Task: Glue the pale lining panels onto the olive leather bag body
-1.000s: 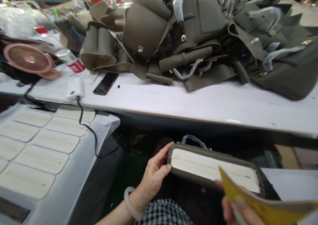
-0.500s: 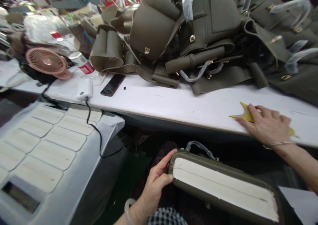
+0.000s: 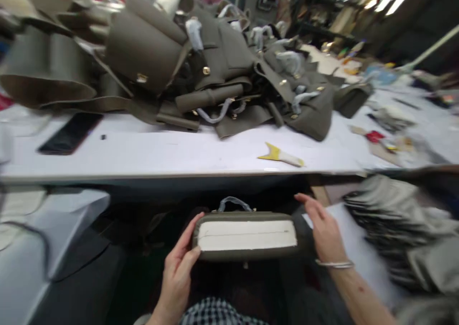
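An olive-green handbag (image 3: 247, 255) lies across my lap below the table edge, its long white panel turned up toward me. A thin line runs along that panel. The bag's left end is gripped by my left hand (image 3: 179, 263), thumb at the near corner and fingers on the far side. My right hand (image 3: 324, 231) is open just off the bag's right end, holding nothing, fingers pointing forward. Beyond the bag's far side shows a carrying handle (image 3: 234, 201) wrapped in clear plastic. A flat yellow piece with a V-notched end (image 3: 279, 155) rests on the white table.
Several olive-green bags (image 3: 143, 52) are heaped along the back of the white table (image 3: 193, 155). A phone (image 3: 71, 133) lies at the left. Dark grey pleated material (image 3: 390, 234) stands at right. A pale covered surface (image 3: 77, 210) is at lower left.
My right hand has let go of the yellow piece, leaving it on the table, and come down beside the bag's right end. The view has swung right; the bag now sits level.
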A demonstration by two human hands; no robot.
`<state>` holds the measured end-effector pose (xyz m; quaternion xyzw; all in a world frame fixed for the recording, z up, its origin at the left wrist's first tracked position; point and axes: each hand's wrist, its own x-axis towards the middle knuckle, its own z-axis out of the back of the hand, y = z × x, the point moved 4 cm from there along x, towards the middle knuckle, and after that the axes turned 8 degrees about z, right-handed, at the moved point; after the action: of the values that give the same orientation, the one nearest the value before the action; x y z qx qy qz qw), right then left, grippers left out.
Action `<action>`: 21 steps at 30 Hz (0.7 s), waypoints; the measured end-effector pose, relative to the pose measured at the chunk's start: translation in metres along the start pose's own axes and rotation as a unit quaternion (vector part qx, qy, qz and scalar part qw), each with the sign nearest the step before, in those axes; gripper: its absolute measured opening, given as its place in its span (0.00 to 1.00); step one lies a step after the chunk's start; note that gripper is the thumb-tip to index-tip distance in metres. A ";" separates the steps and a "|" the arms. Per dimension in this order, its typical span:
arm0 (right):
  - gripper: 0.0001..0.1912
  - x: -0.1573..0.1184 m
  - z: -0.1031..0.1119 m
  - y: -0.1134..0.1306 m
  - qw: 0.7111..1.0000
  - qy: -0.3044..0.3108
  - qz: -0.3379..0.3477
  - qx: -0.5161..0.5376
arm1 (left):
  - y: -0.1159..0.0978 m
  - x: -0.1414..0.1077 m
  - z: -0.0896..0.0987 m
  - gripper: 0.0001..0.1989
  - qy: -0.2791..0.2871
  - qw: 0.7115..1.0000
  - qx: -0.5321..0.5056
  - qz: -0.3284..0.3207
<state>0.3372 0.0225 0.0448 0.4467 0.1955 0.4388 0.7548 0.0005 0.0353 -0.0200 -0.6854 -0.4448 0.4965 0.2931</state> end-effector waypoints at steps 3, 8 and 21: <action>0.27 -0.051 -0.006 -0.022 0.953 -0.049 -0.163 0.252 | 0.002 0.005 -0.003 0.27 -0.025 0.995 -0.052 0.084; 0.23 -0.081 -0.024 -0.031 0.880 -0.071 -0.190 0.430 | -0.001 0.011 -0.009 0.28 -0.046 0.987 -0.081 0.132; 0.23 -0.081 -0.044 -0.030 0.965 -0.143 -0.081 0.205 | 0.009 0.013 -0.009 0.21 -0.070 0.997 0.022 0.024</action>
<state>0.2784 -0.0293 -0.0115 0.6328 0.2069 0.2581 0.7001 0.0127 0.0432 -0.0298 -0.6526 -0.4366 0.5602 0.2640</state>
